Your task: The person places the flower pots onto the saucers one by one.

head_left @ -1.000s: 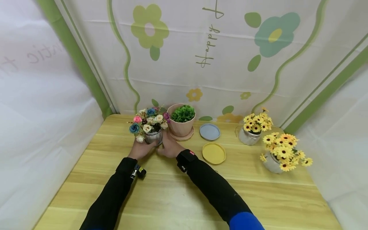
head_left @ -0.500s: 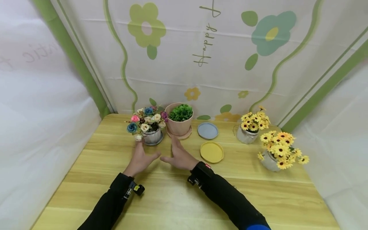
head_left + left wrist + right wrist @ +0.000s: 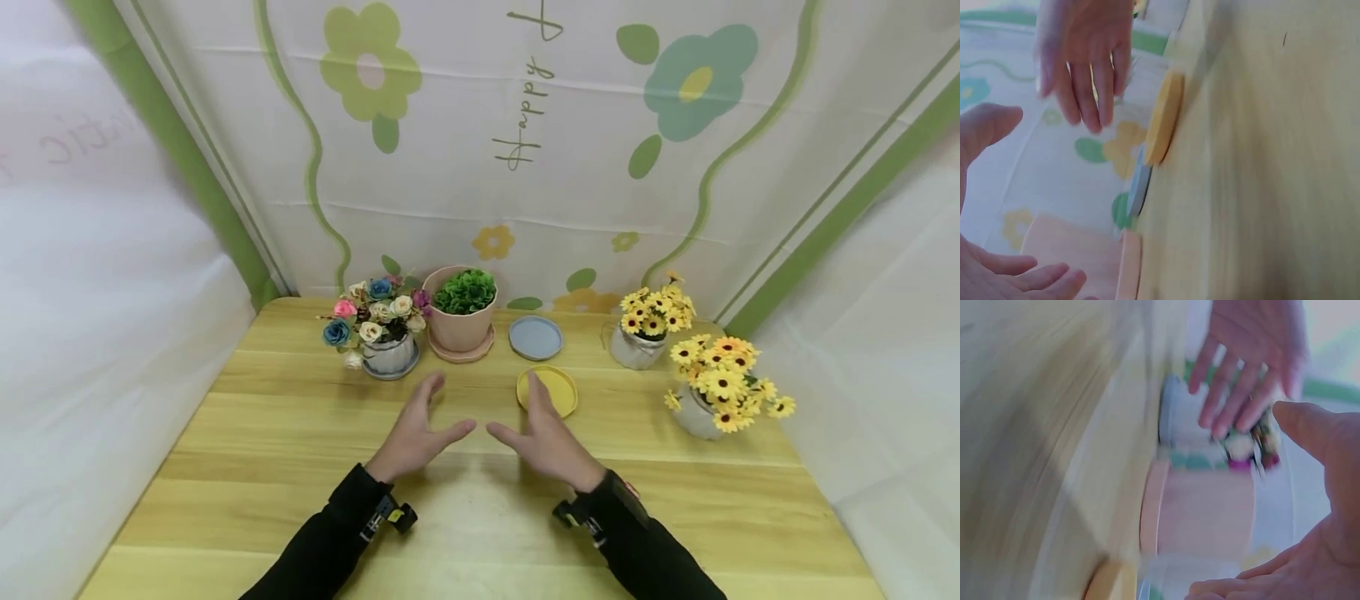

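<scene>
Both hands hover open over the wooden table (image 3: 247, 433), palms facing each other and holding nothing. My left hand (image 3: 422, 427) is in front of a silver pot of mixed roses (image 3: 375, 329), well apart from it. My right hand (image 3: 546, 435) has its fingertips over the near edge of a yellow saucer (image 3: 557, 385). The left wrist view shows the right hand (image 3: 1085, 62), the yellow saucer (image 3: 1163, 119) and a blue saucer (image 3: 1140, 181) edge-on. The blurred right wrist view shows the left hand (image 3: 1247, 356) and a pink pot (image 3: 1204, 509).
A pink pot with a green plant (image 3: 461, 312) stands beside the roses, and the blue saucer (image 3: 536, 337) lies to its right. Two pots of yellow flowers (image 3: 645, 329) (image 3: 716, 387) stand at the right. A floral cloth backdrop encloses the table.
Both hands let go of the rose pot and drew back toward me, spreading open. The pot stays at the back left, standing on a saucer.
</scene>
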`<state>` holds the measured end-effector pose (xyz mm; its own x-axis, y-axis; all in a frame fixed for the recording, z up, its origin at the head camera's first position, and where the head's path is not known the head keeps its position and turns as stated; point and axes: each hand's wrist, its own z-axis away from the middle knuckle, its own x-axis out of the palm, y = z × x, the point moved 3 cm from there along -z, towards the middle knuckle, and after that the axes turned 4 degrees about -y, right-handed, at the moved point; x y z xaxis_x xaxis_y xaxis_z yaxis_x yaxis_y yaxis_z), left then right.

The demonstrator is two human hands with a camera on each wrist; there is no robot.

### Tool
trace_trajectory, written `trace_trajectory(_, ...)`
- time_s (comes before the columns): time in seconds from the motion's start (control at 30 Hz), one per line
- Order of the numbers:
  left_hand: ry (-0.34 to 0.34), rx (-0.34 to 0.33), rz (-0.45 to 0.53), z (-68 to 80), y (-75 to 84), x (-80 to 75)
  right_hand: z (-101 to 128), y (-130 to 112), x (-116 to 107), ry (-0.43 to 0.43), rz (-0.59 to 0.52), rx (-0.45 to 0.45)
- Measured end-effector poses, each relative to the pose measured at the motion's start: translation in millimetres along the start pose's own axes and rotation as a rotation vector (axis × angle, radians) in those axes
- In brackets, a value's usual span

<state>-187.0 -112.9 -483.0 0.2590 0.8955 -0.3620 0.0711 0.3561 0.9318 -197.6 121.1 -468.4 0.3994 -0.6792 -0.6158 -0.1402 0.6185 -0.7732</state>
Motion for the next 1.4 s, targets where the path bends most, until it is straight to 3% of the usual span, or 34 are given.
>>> trace_trajectory(0.27, -0.027, 0.021, -0.049, -22.8, -2.0, 31.5, 54, 42, -47, 0.102, -0.018, 0.167)
trace_trajectory(0.5, -0.074, 0.066, -0.072, -47.8, 4.6, 57.0, 96, 77, -86, 0.083, -0.016, 0.32)
trace_trajectory(0.7, -0.058, 0.069, -0.174, -67.4, 8.8, 73.3, 113, 116, -118, 0.069, -0.003, 0.454)
trace_trajectory(0.87, -0.008, 0.096, -0.274, -82.9, 7.8, 86.6, 121, 152, -149, 0.126, -0.046, 0.519)
trace_trajectory(0.97, 0.01, 0.107, -0.325, -93.8, 6.9, 94.5, 121, 172, -167, 0.214, -0.052, 0.467)
trace_trajectory(1.13, -0.01, 0.095, -0.337, -106.1, 9.3, 102.8, 113, 192, -184, 0.359, 0.058, 0.246)
trace_trajectory(1.3, -0.074, 0.065, -0.36, -113.4, 10.2, 110.5, 100, 202, -194, 0.33, 0.103, 0.243)
trace_trajectory(1.4, -0.073, 0.067, -0.396, -117.6, 12.7, 112.8, 93, 202, -198, 0.327, 0.11, 0.227)
